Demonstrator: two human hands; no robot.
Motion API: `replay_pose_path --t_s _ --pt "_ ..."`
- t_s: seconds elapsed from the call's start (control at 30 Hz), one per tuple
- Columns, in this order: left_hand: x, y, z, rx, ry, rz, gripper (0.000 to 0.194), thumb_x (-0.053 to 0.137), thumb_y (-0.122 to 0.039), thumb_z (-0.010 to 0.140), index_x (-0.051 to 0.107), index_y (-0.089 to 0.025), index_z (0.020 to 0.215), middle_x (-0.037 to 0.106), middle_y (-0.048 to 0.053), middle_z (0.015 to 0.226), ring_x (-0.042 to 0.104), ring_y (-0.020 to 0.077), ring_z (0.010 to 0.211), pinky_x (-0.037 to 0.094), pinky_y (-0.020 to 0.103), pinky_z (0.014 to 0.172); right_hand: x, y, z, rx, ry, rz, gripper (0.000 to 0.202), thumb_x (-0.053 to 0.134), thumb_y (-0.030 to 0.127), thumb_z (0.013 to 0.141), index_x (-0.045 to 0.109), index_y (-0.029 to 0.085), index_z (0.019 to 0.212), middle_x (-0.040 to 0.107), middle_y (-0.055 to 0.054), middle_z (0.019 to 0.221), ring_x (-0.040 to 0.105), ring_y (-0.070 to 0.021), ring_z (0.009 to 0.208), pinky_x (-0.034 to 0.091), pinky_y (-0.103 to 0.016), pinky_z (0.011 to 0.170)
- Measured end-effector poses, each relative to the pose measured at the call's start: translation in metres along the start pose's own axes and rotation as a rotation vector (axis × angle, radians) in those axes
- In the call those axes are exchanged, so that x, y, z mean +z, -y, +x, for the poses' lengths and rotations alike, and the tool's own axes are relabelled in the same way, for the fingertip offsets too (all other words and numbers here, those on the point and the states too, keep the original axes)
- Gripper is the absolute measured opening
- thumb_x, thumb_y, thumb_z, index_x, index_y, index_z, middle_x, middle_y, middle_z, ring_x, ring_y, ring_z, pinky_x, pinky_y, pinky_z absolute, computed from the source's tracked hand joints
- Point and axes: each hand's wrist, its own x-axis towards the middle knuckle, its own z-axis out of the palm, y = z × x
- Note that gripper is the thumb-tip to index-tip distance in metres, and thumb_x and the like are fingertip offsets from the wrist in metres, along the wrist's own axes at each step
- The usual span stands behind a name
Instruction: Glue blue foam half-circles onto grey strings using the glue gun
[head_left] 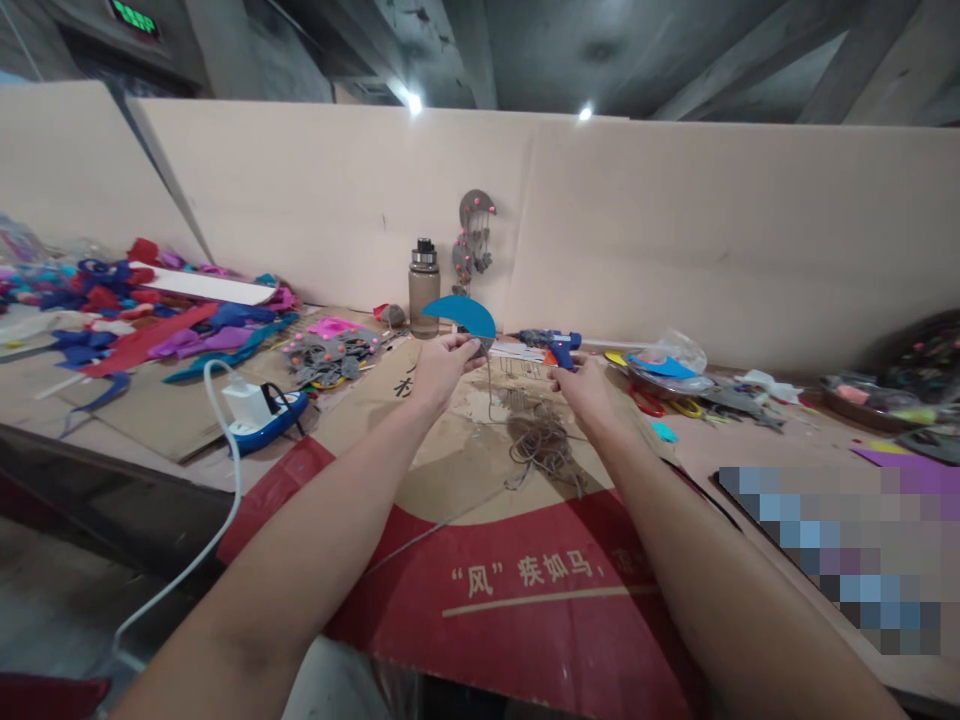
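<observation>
My left hand (444,368) pinches a blue felt crescent (466,313) by its lower edge, held up above the cardboard. Some grey shows at the fingertips, and a grey cord hangs below them. My right hand (585,388) has its fingers closed at the handle of a blue glue gun (551,343); the exact grip is partly hidden. Between my forearms lies a loose tangle of grey cord (541,446), one strand trailing toward the lower left. Beneath it all is a red and tan cardboard sheet (525,590) with printed characters.
Coloured felt scraps (187,325) pile up at left, near grey felt pieces with pink dots (330,352) and a blue power strip (270,420). A bottle (424,290) and a hanging grey crescent ornament (475,215) stand behind. Scissors (686,407) and a dish (667,378) lie at right.
</observation>
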Motion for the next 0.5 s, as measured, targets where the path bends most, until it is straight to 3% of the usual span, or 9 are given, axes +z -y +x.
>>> replay_pose_path --t_s 0.17,0.3,0.43,0.5 --pt "-0.006 0.004 0.005 -0.005 -0.030 0.001 0.006 0.066 -0.015 0.075 0.065 -0.010 0.072 0.065 0.004 0.076 0.063 0.0095 0.067 0.056 0.033 0.083 0.002 0.025 -0.010 -0.043 0.064 0.283 0.027 0.059 0.044 0.072 0.055 0.018 0.079 0.053 0.003 0.067 0.046 -0.0100 0.057 0.037 -0.024 0.052" --pt "-0.010 0.004 0.008 0.013 -0.048 -0.026 0.008 0.068 -0.016 0.073 0.064 -0.011 0.070 0.064 0.002 0.073 0.061 0.0091 0.067 0.056 0.033 0.083 0.003 0.049 -0.029 -0.110 0.153 0.318 0.029 0.060 0.038 0.072 0.054 0.020 0.095 0.058 0.001 0.076 0.052 -0.0122 0.062 0.041 -0.024 0.052" --pt "-0.011 0.005 0.009 0.041 -0.074 0.005 0.012 0.069 -0.017 0.071 0.062 -0.011 0.064 0.060 0.001 0.068 0.058 0.0080 0.064 0.057 0.031 0.079 0.004 0.067 -0.046 -0.154 0.283 0.230 0.019 0.057 0.031 0.076 0.055 0.021 0.091 0.056 0.003 0.062 0.048 -0.0112 0.052 0.039 -0.025 0.051" --pt "-0.011 0.005 0.009 0.050 -0.070 0.011 0.013 0.069 -0.017 0.071 0.061 -0.011 0.062 0.059 0.000 0.068 0.057 0.0076 0.064 0.057 0.030 0.078 0.006 0.069 -0.050 -0.176 0.272 0.191 0.016 0.057 0.030 0.076 0.057 0.021 0.089 0.056 0.003 0.059 0.047 -0.0113 0.051 0.039 -0.026 0.052"
